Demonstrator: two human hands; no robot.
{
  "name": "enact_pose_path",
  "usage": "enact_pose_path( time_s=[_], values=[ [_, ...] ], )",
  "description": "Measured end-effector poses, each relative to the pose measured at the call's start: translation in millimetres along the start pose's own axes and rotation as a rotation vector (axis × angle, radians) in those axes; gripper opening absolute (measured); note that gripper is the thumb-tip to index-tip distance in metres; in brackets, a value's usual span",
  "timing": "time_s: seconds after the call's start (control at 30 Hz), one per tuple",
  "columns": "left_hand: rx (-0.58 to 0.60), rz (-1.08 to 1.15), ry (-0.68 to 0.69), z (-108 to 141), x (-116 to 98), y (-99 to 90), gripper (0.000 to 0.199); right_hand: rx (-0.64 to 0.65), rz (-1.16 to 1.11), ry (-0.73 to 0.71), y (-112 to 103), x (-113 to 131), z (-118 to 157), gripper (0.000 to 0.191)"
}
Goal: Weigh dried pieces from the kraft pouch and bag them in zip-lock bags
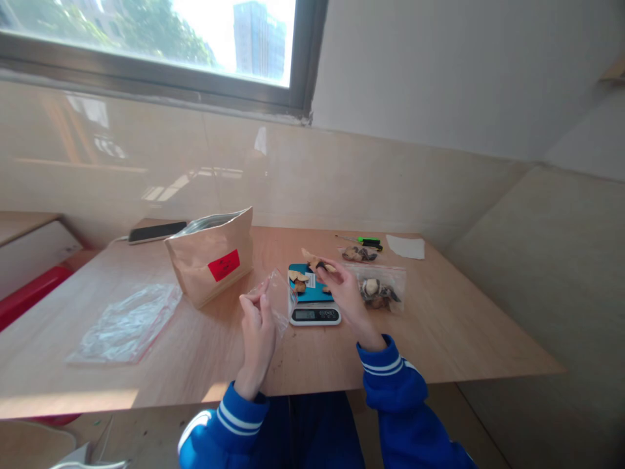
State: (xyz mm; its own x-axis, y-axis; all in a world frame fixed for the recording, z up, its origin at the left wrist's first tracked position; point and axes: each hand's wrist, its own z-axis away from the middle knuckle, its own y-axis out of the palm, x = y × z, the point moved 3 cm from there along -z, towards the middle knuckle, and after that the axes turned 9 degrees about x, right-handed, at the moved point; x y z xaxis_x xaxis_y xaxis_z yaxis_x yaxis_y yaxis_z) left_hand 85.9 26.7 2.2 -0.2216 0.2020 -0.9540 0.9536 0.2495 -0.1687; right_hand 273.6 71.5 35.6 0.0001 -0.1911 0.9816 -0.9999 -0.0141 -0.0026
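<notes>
My left hand point(257, 322) pinches the mouth of a small clear zip bag point(279, 298), held up just left of a small kitchen scale point(313, 301) with a blue top. My right hand point(342, 286) hovers over the scale and grips a few dried slices point(317, 262) in its fingers. More tan dried slices point(299, 279) lie on the scale's platform. Both sleeves are blue with white stripes.
A brown paper pouch point(211, 256) with a red label stands left of the scale. Filled clear bags point(379, 288) lie to the right, another point(359, 254) behind. Empty zip bags point(127, 324) lie far left. A phone point(156, 232), a green-handled tool point(367, 241) and a white sheet point(405, 246) rest at the back.
</notes>
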Motion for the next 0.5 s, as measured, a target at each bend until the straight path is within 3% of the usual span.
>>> enact_pose_path(
  time_s=[0.1, 0.2, 0.37, 0.5],
  values=[
    [-0.025, -0.018, -0.002, -6.8, 0.9, 4.4, 0.019, 0.157, -0.202, 0.120, 19.3, 8.2, 4.7, 0.038],
    [-0.042, -0.033, 0.011, -7.5, 1.4, 4.6, 0.022, 0.301, -0.232, 0.238, 32.0, 11.2, 8.7, 0.035],
    [-0.089, -0.055, 0.056, 0.1, 1.6, 4.6, 0.017, 0.288, -0.029, 0.306, 39.0, 7.9, 3.7, 0.025],
    [-0.093, -0.030, 0.043, 2.5, 4.1, 8.5, 0.016, 0.309, 0.114, 0.253, 52.6, 4.5, 0.0, 0.017]
  ],
)
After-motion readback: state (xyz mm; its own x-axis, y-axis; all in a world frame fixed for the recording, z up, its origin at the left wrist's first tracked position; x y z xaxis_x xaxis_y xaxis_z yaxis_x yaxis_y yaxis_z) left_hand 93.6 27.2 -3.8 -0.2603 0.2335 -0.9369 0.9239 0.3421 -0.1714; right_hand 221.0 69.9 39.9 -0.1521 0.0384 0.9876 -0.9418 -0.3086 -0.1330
